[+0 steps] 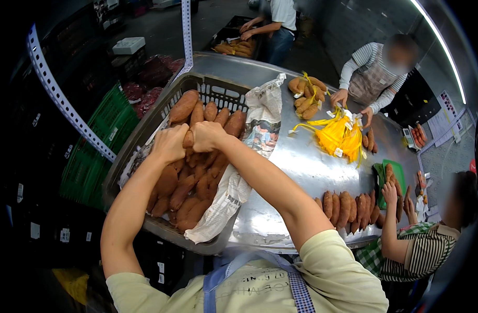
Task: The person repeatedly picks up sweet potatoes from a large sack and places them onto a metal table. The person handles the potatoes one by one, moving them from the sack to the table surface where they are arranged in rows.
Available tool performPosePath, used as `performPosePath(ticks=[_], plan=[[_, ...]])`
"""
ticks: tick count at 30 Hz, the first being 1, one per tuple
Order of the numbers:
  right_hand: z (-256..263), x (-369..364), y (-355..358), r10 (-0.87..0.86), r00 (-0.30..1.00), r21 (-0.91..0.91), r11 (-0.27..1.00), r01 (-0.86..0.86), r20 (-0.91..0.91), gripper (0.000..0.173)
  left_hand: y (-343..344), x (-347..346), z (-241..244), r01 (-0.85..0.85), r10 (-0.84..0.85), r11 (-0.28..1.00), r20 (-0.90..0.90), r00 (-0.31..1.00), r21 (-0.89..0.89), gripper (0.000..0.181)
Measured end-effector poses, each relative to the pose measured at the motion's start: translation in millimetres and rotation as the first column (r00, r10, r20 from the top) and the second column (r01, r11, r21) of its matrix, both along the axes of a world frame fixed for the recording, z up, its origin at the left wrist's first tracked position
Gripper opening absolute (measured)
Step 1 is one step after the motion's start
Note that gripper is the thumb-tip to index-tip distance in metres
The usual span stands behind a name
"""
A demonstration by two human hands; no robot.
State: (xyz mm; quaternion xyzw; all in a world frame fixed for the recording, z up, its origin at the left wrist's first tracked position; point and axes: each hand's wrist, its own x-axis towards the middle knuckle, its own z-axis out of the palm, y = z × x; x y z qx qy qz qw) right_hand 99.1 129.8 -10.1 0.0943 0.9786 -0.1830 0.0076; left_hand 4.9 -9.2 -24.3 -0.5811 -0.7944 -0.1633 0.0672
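A dark plastic crate (118,184) lined with newspaper (225,197) holds many reddish-brown sweet potatoes (182,191). Over its middle, my left hand (169,141) and my right hand (207,136) are close together, with curled fingers, at either end of a small sweet potato (188,139) between them. Larger sweet potatoes lie just beyond both hands, along the far side of the crate. My fingertips are hidden from view beneath the backs of my hands.
The metal table (286,172) carries yellow mesh bags (338,135), bagged sweet potatoes (307,92), a row of loose ones (344,209) and a green tray (393,172). Co-workers stand at the far and right sides. A perforated metal post (187,35) rises behind the crate; green crates (94,144) are left.
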Motion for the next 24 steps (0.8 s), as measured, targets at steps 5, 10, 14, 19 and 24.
performPosePath(ticks=[5, 10, 14, 19, 24], plan=[[-11.3, -11.5, 17.7, 0.104, 0.989, -0.578, 0.815, -0.026, 0.102, 0.032, 8.4, 1.6, 15.0, 0.212, -0.061, 0.941, -0.482, 0.874, 0.263, 0.025], [7.6, -0.3, 5.9, -0.027, 1.000, -0.242, 0.970, 0.025, -0.006, 0.026, 5.9, -14.3, 3.8, 0.072, -0.016, 0.985, -0.334, 0.942, 0.154, 0.023], [-7.8, -6.5, 11.1, -0.025, 0.999, -0.085, 0.996, 0.021, -0.042, 0.029, 8.8, -9.8, 13.2, 0.013, -0.014, 1.000, -0.099, 0.995, -0.014, 0.023], [-3.3, -0.5, 6.7, 0.083, 0.983, 0.128, 0.990, -0.062, -0.166, 0.029, 1.8, -12.2, 18.6, 0.028, 0.020, 0.992, 0.380, 0.925, -0.121, 0.032], [-10.0, -7.3, 4.3, 0.121, 0.965, 0.167, 0.983, -0.082, -0.234, 0.031, -13.2, -42.5, -0.6, 0.138, -0.056, 0.990, 0.842, 0.537, -0.022, 0.053]])
